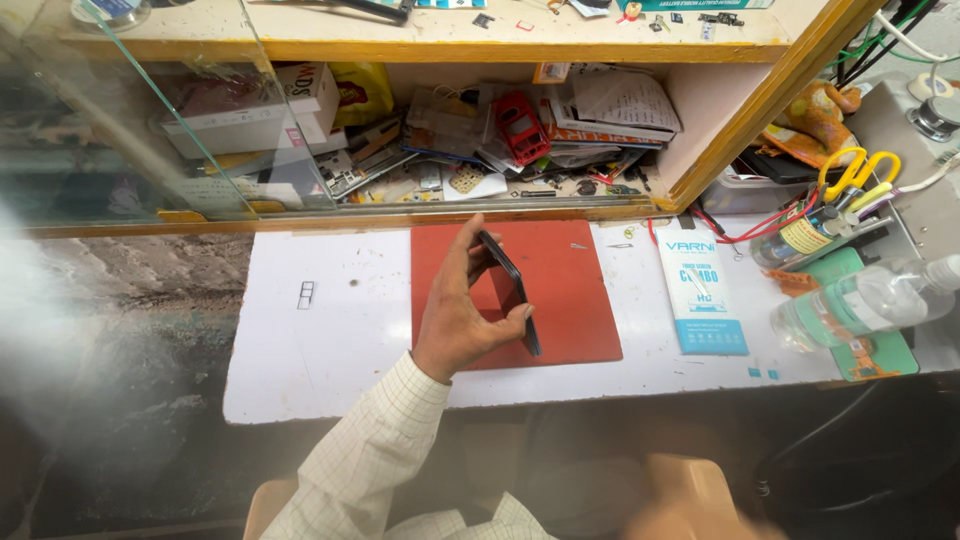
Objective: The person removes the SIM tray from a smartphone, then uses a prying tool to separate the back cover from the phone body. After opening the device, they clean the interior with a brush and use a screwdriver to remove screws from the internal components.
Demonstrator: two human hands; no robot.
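L hand point(458, 320) grips a dark phone point(510, 290) edge-on, thumb at its near end, fingertips at the far end, fingers curled fairly wide around it. The phone is tilted up off the red mat point(570, 300) directly beneath the hand. R hand: only a blur at the bottom edge, so can't tell its state or whether it holds anything.

To do this well, I'd judge: keep pressure on the edges only, not the glass; keep it low over the mat in case it slips. Pkg w/ blue print point(702, 295) lies well to the right of the hand, plastic bottle point(860, 300) farther right.
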